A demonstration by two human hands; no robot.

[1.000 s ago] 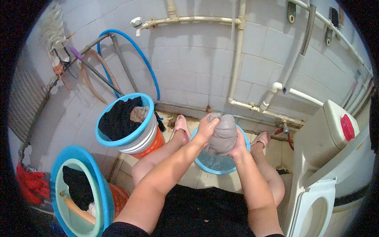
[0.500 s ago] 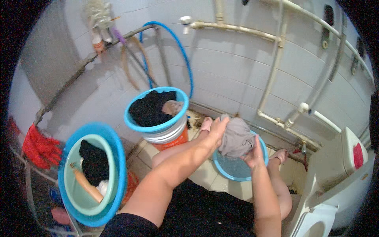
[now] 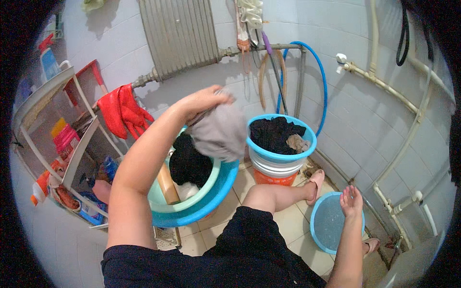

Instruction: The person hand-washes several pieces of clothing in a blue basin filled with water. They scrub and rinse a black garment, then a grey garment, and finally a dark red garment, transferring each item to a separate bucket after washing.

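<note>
My left hand point(image 3: 207, 102) is closed on a crumpled grey cloth point(image 3: 221, 132), blurred by motion, which hangs over a pale green basin point(image 3: 209, 189). In that basin are black clothing point(image 3: 189, 162), a small white cloth point(image 3: 187, 191) and a thick wooden stick point(image 3: 168, 185). The green basin sits inside a larger blue basin point(image 3: 218, 199). My right hand point(image 3: 352, 200) holds nothing, its fingers stretched out above a light-blue basin of cloudy water point(image 3: 330, 222) on the floor between my feet.
A blue basin point(image 3: 307, 149) of dark clothes stands on an orange and white bucket point(image 3: 274, 175). Red rubber gloves point(image 3: 126, 113) hang from a pipe beside a shelf point(image 3: 91, 134) of bottles. A blue hose point(image 3: 322, 79) and wall pipes point(image 3: 389, 86) line the wall.
My left hand has carried the grey cloth from above the water basin leftward to over the green basin. My right hand has let go of it. The view has swung left.
</note>
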